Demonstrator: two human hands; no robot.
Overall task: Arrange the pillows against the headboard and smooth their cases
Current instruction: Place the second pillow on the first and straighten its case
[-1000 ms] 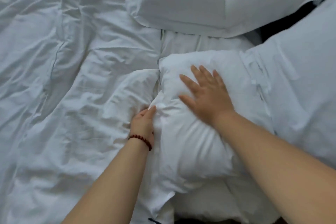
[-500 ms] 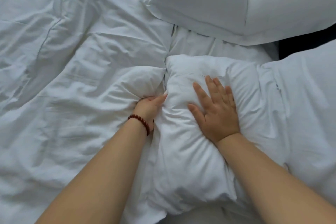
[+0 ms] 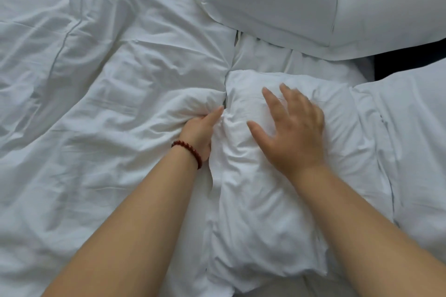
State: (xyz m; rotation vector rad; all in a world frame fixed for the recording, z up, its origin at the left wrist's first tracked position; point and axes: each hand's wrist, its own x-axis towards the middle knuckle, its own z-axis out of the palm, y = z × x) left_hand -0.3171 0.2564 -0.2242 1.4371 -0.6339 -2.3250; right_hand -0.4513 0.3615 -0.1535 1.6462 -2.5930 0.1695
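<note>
Right hand (image 3: 293, 132) lies flat, fingers spread, pressing the rumpled pillow (image 3: 265, 212); left hand (image 3: 199, 130) grips its left edge.

Your camera sits on your head, facing forward and steeply down, close over the pillow (image 3: 265, 212) on the bed (image 3: 84, 188).

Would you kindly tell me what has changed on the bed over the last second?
The right hand has slid slightly toward the far end of the crumpled pillow and spread its fingers, pressing flat. The left hand stays tucked at the pillow's left edge, fingers hidden in the fold. The duvet and smooth pillow lie as before.
</note>
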